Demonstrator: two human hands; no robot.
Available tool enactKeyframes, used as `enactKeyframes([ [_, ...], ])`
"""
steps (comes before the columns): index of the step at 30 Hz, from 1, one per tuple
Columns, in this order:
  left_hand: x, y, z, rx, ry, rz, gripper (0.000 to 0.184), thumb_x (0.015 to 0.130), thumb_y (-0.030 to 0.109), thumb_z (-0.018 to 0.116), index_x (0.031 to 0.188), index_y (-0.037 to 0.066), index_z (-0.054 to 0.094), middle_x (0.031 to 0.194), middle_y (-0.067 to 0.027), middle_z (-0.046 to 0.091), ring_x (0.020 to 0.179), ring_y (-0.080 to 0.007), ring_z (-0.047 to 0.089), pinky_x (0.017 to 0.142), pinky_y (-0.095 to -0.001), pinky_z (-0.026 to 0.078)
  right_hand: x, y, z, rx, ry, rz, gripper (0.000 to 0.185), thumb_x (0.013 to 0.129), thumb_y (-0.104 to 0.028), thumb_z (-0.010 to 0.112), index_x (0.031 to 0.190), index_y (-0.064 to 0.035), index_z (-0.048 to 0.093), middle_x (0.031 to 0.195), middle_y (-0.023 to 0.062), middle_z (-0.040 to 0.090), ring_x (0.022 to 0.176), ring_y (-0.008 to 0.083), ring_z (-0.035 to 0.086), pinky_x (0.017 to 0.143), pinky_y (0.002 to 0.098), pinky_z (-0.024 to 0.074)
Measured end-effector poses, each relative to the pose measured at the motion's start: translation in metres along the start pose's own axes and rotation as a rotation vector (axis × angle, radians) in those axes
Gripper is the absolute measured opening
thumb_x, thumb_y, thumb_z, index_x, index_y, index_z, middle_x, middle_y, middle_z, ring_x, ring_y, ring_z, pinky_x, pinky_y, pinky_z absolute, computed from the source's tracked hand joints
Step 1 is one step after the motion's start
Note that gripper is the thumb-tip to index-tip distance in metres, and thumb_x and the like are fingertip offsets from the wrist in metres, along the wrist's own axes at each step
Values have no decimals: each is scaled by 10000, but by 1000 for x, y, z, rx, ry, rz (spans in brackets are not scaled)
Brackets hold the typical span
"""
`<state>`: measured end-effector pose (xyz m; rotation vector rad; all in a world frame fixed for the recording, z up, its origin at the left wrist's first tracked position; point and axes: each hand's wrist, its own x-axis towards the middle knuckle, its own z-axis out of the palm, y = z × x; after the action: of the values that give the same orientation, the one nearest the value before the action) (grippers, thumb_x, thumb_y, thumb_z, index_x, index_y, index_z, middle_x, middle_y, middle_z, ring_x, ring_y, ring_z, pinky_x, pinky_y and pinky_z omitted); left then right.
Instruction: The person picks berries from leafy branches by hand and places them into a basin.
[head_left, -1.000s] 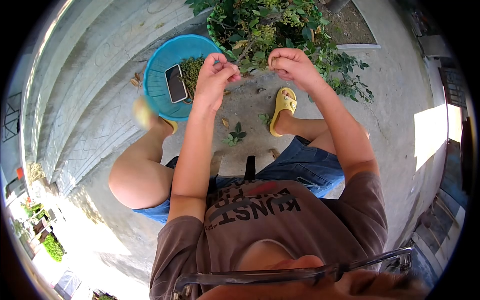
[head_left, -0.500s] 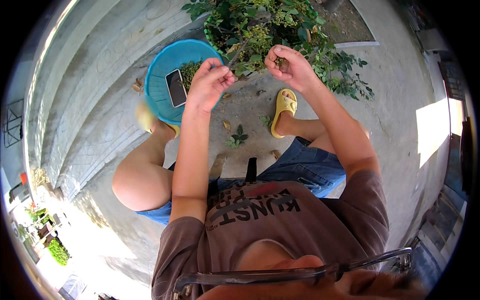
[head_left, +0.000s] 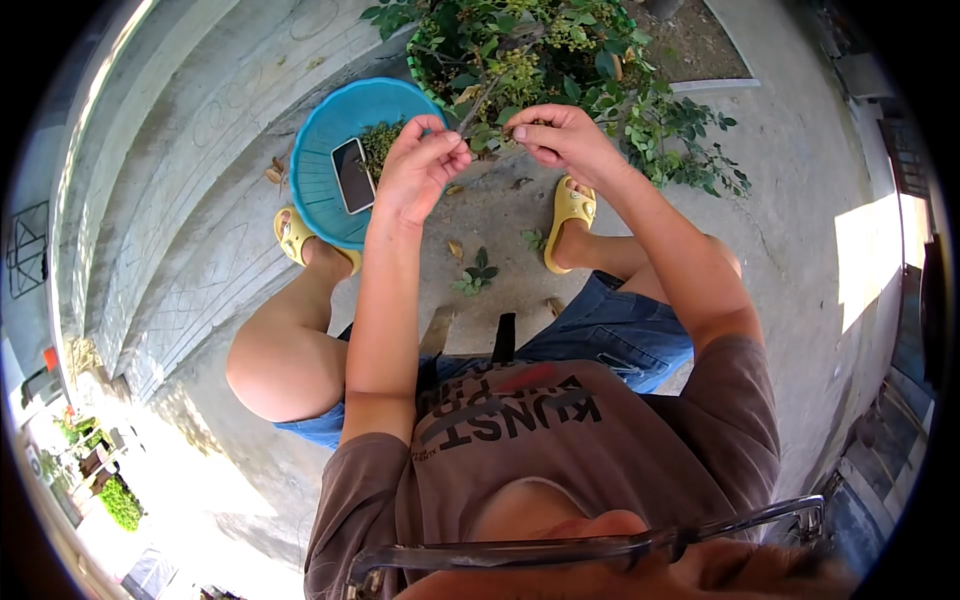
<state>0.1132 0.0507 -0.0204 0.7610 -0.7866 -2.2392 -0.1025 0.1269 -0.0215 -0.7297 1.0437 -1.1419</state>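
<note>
My left hand (head_left: 420, 168) is closed in a pinch on a thin branch (head_left: 478, 104) that runs up into the leafy plants. Close to its right, my right hand (head_left: 565, 142) has its thumb and fingers pressed together around small green berries (head_left: 512, 131) near the branch. The leafy plants with berry clusters (head_left: 540, 72) lie in a green-rimmed basket beyond both hands. To the left is a blue basin (head_left: 318, 192), holding a pile of green berries (head_left: 381, 140) and a phone (head_left: 353, 176). My left forearm passes just right of the basin.
Curved concrete steps (head_left: 190, 150) rise at the left. Yellow slippers (head_left: 572, 212) are on my feet. A leafy sprig (head_left: 475, 273) lies on the concrete floor (head_left: 780, 240) between them. A bordered soil patch (head_left: 695, 45) is at the upper right.
My left hand has shifted slightly left. My right hand curled back with berries in the palm, then came left toward the branch. The left foot has come into sharp view.
</note>
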Motion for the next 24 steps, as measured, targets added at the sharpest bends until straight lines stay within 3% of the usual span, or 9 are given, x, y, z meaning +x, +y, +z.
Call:
enactKeyframes([
  [3,0,-1,-1,-3,4,12,219,817,11,633,945,74,468,801,-87,612,725,-193,607,691,-318,510,-1,-1,1,-53,22,-15,144,858,-92,647,968,1,652,573,-32,470,468,28,352,421,199,234],
  [5,0,-1,-1,-1,9,13,219,818,8,631,946,74,467,805,-88,614,724,-192,606,688,-315,509,1,-1,-1,-184,23,-2,152,830,-121,646,927,-7,671,606,-5,552,496,60,442,450,232,349],
  [6,-1,-1,-1,34,16,20,216,819,2,626,948,71,466,808,-89,617,719,-190,608,686,-309,508,1,0,0,-184,22,-2,152,830,-121,646,927,-7,671,606,-5,552,496,60,442,450,232,349],
  [8,-2,-1,1,68,24,26,215,820,-4,621,949,69,466,811,-90,619,714,-189,609,683,-303,507,1,-1,4,-591,167,-146,188,781,-168,644,879,-14,687,678,40,644,570,120,551,563,277,466],
  [11,-2,-6,5,150,43,47,179,835,-15,604,940,78,492,813,-73,607,743,-185,600,703,-300,492,6,7,1,-819,218,-341,165,794,-158,627,890,-38,687,719,40,653,603,101,563,578,249,458],
  [15,-1,-16,9,238,52,58,197,829,-11,611,943,79,478,813,-75,612,737,-180,601,694,-290,488,5,2,2,-894,303,-228,199,761,-192,637,871,-33,689,752,73,673,657,145,607,662,281,492],
  [17,0,-22,10,261,48,55,201,828,-9,613,942,80,473,812,-74,613,736,-178,601,690,-288,486,9,7,-2,-902,339,-203,200,735,-186,631,844,-28,688,729,128,662,626,214,626,642,311,503],
  [21,2,-27,3,238,67,52,196,832,-13,603,942,81,470,816,-75,611,736,-179,600,687,-291,485,14,15,-14,-962,351,-306,185,728,-180,633,828,-34,689,728,140,657,613,214,620,642,319,503],
  [24,1,-16,0,168,53,73,188,837,-12,596,945,80,474,815,-78,608,740,-187,601,685,-298,488,16,17,-48,-1087,437,-369,178,760,-160,622,847,-14,673,633,97,617,540,192,557,550,311,468],
])
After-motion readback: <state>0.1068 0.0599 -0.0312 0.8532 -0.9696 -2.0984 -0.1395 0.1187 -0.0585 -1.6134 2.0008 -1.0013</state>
